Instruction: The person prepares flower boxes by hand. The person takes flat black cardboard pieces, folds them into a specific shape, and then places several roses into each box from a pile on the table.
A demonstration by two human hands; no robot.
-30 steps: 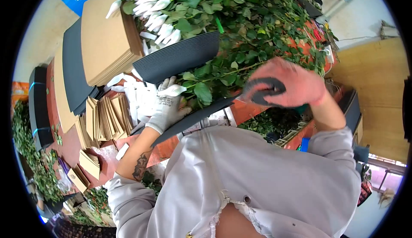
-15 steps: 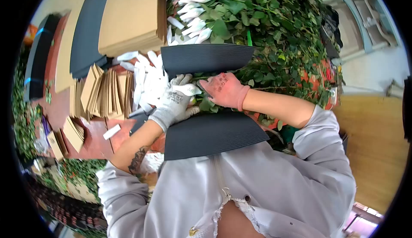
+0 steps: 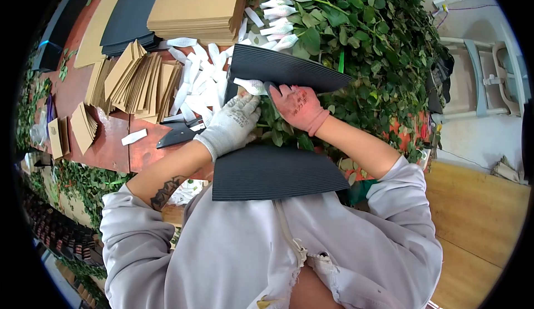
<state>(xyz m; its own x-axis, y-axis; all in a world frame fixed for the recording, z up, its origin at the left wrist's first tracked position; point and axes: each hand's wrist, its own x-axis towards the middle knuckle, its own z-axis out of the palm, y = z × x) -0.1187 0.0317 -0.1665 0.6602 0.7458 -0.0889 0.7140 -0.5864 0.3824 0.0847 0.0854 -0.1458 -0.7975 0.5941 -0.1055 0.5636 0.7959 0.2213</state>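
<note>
Bending right hand: your pink-gloved fingers curl at the netted bud's right end; you cannot tell their grip.
Left hand: your pale-gloved fingers half-bend just below the bud, hold unclear.
Netted bud: between your hands, before the upper sheet.
Lower sheet: by your waist.
Nets: loose, left.

White mesh sleeve, bulged, lying sideways — before a black ribbed sheet, bowed, tilted upward
</note>
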